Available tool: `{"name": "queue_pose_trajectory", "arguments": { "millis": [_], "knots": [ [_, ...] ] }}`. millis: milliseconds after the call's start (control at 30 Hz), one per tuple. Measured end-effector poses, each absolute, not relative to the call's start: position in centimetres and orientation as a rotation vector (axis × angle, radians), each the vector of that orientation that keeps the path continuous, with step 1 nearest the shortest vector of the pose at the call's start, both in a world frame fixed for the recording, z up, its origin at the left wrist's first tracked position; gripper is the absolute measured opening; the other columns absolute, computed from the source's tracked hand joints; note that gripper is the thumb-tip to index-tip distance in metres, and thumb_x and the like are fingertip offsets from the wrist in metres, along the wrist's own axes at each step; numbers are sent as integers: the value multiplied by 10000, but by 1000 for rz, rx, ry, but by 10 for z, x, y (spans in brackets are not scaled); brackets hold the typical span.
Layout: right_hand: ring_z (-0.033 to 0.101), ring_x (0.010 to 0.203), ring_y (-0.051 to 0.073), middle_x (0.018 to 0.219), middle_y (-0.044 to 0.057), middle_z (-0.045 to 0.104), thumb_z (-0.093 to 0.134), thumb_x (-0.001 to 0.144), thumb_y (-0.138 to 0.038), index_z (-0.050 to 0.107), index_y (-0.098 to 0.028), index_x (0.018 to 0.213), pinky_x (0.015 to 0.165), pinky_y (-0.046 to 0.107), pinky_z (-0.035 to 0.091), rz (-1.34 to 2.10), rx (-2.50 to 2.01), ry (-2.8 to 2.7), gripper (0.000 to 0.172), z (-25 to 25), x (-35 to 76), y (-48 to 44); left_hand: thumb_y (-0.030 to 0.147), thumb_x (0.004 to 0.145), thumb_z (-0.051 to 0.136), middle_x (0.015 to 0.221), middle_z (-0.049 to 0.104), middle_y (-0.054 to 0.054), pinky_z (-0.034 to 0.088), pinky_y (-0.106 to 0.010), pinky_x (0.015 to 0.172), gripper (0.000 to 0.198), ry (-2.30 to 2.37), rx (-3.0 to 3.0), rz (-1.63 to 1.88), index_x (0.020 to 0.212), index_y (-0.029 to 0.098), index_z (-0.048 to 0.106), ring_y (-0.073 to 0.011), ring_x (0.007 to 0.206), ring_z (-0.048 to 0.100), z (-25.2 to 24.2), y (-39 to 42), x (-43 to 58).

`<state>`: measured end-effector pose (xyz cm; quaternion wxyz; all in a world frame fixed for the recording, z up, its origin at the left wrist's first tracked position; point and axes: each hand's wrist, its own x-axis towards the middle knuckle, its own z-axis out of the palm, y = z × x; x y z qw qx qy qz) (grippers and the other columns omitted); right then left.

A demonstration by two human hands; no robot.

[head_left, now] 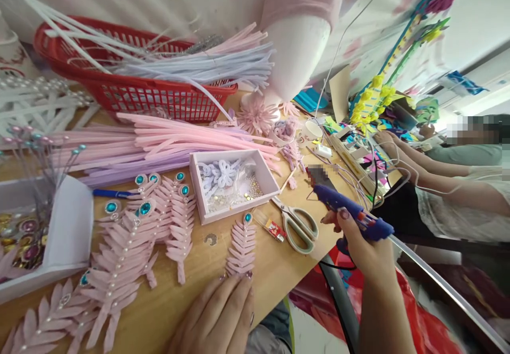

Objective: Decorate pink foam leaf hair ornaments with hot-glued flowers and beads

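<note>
My right hand (368, 258) is wrapped round a blue glue gun (350, 210), with a clear glue stick (446, 295) running out of its back end. The gun's nozzle points left over the table. Flat on the table, the stretched fingers of my left hand (223, 314) touch the lower end of a pink feather-shaped piece (241, 245). That piece has a row of pearls and a teal gem (247, 217) at its tip; its stem is hidden under my fingers. Several similar pink pieces (119, 253) lie to the left, overlapping. Scissors (297, 224) lie between the single piece and the gun.
A white box (235, 210) holds pale flowers and beads. Behind it are pink and lilac pipe cleaners (191, 139) and a red basket (151, 96). A second white box (71, 232) stands left. Cables surround a power strip (354, 157). A co-worker's arms (430, 173) are at right.
</note>
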<state>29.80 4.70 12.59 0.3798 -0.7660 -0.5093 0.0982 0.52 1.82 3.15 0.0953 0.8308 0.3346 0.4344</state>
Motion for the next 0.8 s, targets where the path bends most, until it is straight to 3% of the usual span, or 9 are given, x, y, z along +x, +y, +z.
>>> {"name": "queue_pose_trajectory", "arguments": {
  "millis": [133, 400, 800],
  "knots": [
    [623, 588, 188, 652, 56, 670, 575, 972, -702, 729, -198, 703, 534, 308, 493, 513, -1698, -1700, 592, 146, 266, 34, 67, 1064, 417, 1281, 766, -41, 303, -321, 1274, 348, 951, 2486, 1125, 1123, 134, 754, -184, 1263, 637, 44, 15, -1],
    [450, 552, 153, 578, -11, 467, 461, 1004, -739, 492, -221, 633, 507, 301, 332, 617, -1592, -2045, 637, 139, 240, 34, 74, 1074, 434, 1269, 762, -44, 288, -328, 1285, 329, 896, 2428, 1152, 1130, 108, 756, -187, 1265, 614, 54, 12, -1],
    [436, 541, 126, 560, -18, 485, 460, 1011, -743, 489, -211, 629, 517, 289, 329, 666, -1606, -2088, 656, 130, 237, 34, 84, 1075, 392, 1247, 770, -36, 271, -293, 1286, 376, 914, 2450, 1096, 1128, 111, 763, -178, 1239, 637, 53, 12, -3]
  ]
}}
